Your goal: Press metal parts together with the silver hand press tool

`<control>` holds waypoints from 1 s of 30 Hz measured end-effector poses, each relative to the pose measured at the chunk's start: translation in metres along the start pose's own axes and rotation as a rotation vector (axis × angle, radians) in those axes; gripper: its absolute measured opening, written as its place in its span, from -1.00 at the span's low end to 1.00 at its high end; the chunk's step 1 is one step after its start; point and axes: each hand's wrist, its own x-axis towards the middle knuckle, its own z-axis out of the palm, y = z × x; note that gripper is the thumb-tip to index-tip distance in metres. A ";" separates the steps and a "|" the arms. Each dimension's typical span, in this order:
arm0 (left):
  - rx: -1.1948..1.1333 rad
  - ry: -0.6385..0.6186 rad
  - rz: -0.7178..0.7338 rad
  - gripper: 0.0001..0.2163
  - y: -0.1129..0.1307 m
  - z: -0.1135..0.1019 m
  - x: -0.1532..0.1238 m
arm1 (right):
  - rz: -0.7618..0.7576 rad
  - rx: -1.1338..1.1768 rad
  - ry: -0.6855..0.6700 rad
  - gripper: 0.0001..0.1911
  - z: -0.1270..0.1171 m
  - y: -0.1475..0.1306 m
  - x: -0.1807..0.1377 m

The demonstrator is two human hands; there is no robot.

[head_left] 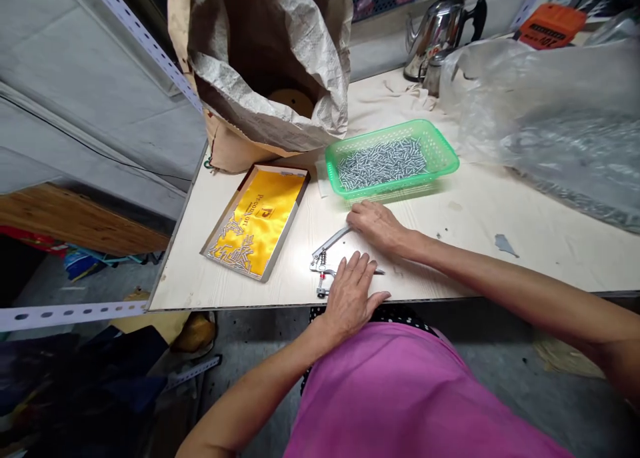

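Note:
A small metal lever tool, with a spring and a red part on its stem, lies on the table near its front edge. My right hand is closed round the far end of its flat lever handle, just in front of the green basket. My left hand lies flat with fingers outstretched over another arm of the tool, whose tip shows past the fingers. Small metal pins fill the basket. More pins lie loose in a shallow tray lined with yellow cloth, to the left.
A large open paper sack stands behind the tray. At the back are a shiny kettle and an orange box. A clear plastic bag of small parts lies at the right. The table ends just before my body.

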 end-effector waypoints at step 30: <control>0.474 -0.090 -0.832 -0.70 -0.212 -0.141 -0.042 | -0.631 0.018 0.002 -0.89 0.028 -0.098 -0.002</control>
